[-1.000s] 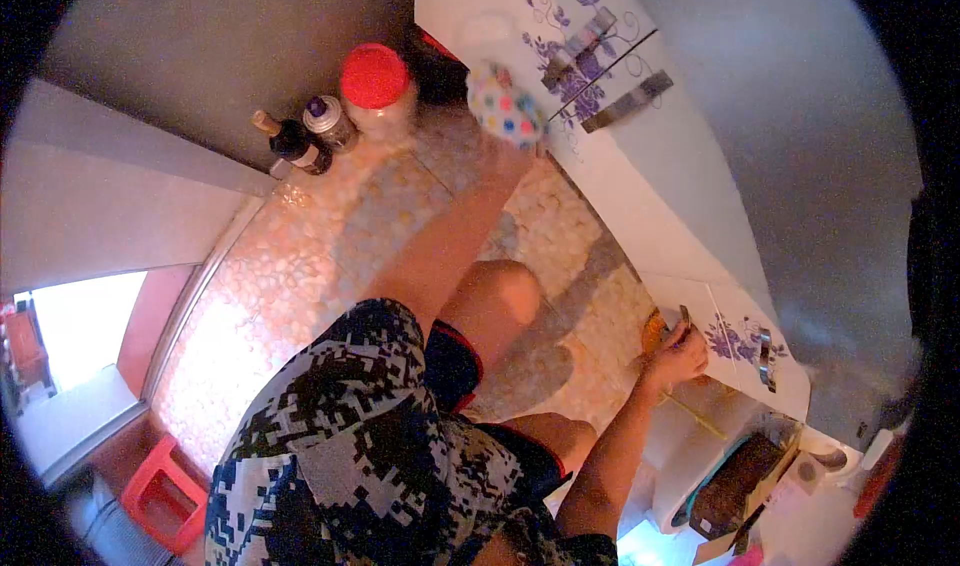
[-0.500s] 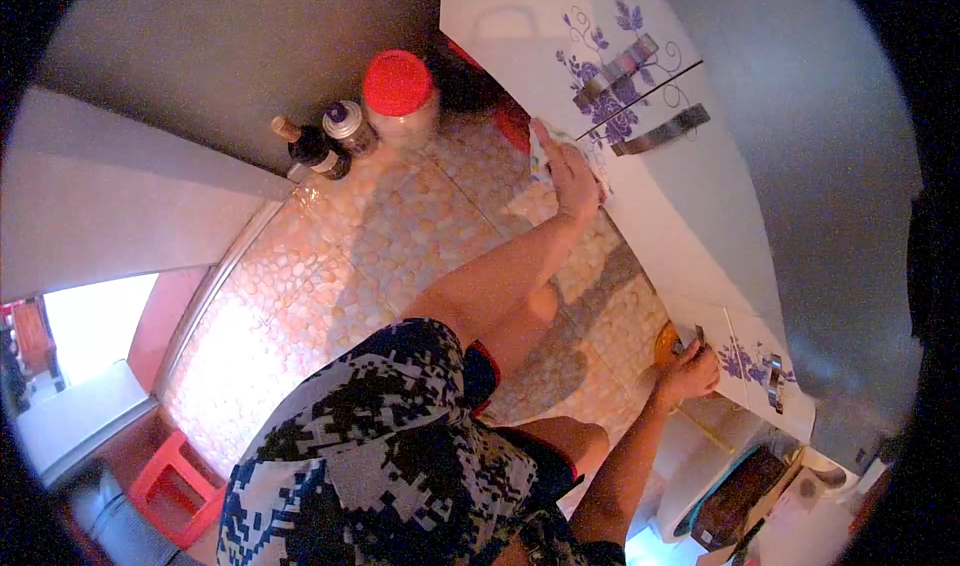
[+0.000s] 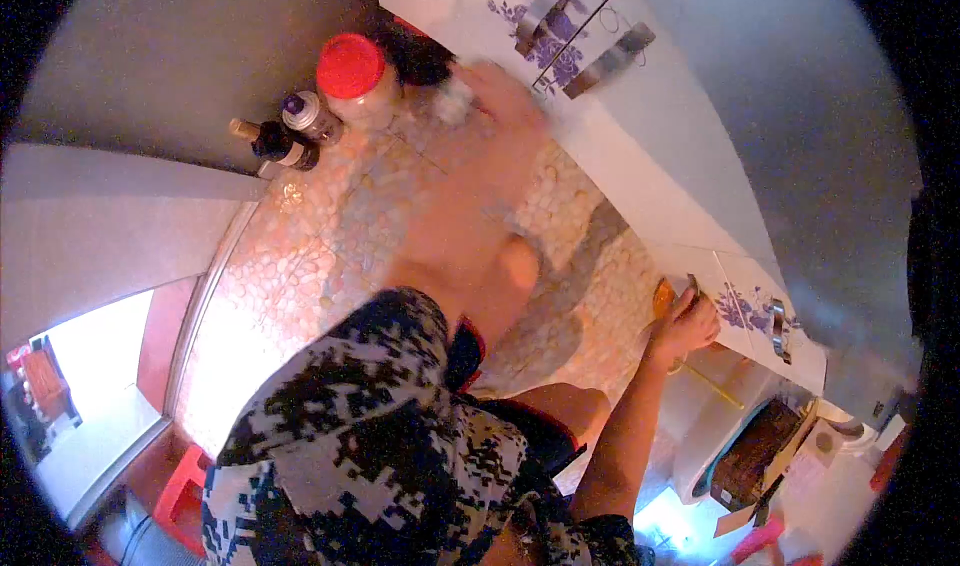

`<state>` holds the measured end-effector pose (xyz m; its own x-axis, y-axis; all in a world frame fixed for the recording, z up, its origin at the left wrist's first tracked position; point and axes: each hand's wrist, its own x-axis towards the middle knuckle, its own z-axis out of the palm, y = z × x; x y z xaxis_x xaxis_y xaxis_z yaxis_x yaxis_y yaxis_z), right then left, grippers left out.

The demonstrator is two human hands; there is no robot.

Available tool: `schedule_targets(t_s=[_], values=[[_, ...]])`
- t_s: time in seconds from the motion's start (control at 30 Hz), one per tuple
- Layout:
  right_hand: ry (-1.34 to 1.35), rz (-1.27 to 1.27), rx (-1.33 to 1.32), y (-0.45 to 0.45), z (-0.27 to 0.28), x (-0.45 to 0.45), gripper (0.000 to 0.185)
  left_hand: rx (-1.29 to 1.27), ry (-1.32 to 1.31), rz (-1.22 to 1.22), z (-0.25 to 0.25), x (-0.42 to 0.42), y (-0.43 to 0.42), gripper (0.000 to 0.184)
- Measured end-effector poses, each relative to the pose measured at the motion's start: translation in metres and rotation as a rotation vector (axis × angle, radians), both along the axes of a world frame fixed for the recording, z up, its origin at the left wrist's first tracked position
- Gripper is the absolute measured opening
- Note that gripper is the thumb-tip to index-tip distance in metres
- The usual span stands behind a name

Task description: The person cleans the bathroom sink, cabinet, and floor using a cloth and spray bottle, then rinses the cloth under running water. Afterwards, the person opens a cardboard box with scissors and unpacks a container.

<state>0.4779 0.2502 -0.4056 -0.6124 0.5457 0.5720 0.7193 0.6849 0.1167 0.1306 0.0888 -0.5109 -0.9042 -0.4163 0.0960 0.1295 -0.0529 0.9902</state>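
Observation:
My left hand (image 3: 505,96), blurred by motion, is closed on a whitish cloth (image 3: 456,102) beside the lower edge of the white cabinet (image 3: 640,156) with purple flowers. Much of the cloth is hidden or smeared. My right hand (image 3: 688,324) is closed around a small dark metal handle (image 3: 692,284) at the cabinet's lower right part. An orange object (image 3: 662,297) shows just left of those fingers.
Against the dark wall stand a red-lidded jar (image 3: 351,68), a spray can (image 3: 309,116) and a dark bottle (image 3: 284,146). A red stool (image 3: 181,496) is at lower left. A brown box (image 3: 757,452) lies at lower right.
My left hand with the cloth first moved right along the cabinet's edge, then back up and left. My right hand has stayed at the handle. The view has shifted.

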Motion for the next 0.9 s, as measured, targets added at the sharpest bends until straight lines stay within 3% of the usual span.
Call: schedule_targets(t_s=[0.07, 0.3, 0.53, 0.67, 0.7, 0.9], values=[[-0.070, -0.086, 0.032, 0.000, -0.004, 0.001, 0.033, -0.031, 0.022, -0.092, 0.008, 0.046, 0.017, 0.062], [-0.045, -0.039, 0.036, 0.000, 0.002, 0.002, 0.033, -0.318, 0.204, -0.594, 0.037, 0.154, 0.054, 0.063], [-0.020, 0.069, 0.060, 0.017, -0.009, 0.013, 0.032, -0.655, 0.346, -0.983, 0.013, 0.154, 0.044, 0.064], [-0.130, -0.067, -0.113, 0.021, -0.010, 0.014, 0.035, -0.820, 0.250, -0.949, -0.028, 0.109, -0.018, 0.065], [0.010, 0.049, 0.050, 0.021, -0.016, 0.014, 0.037, -0.864, 0.199, -0.913, -0.042, 0.097, -0.039, 0.065], [-0.074, 0.037, 0.046, 0.016, -0.007, 0.010, 0.036, -1.116, -0.192, -0.630, -0.138, 0.053, -0.169, 0.067]])
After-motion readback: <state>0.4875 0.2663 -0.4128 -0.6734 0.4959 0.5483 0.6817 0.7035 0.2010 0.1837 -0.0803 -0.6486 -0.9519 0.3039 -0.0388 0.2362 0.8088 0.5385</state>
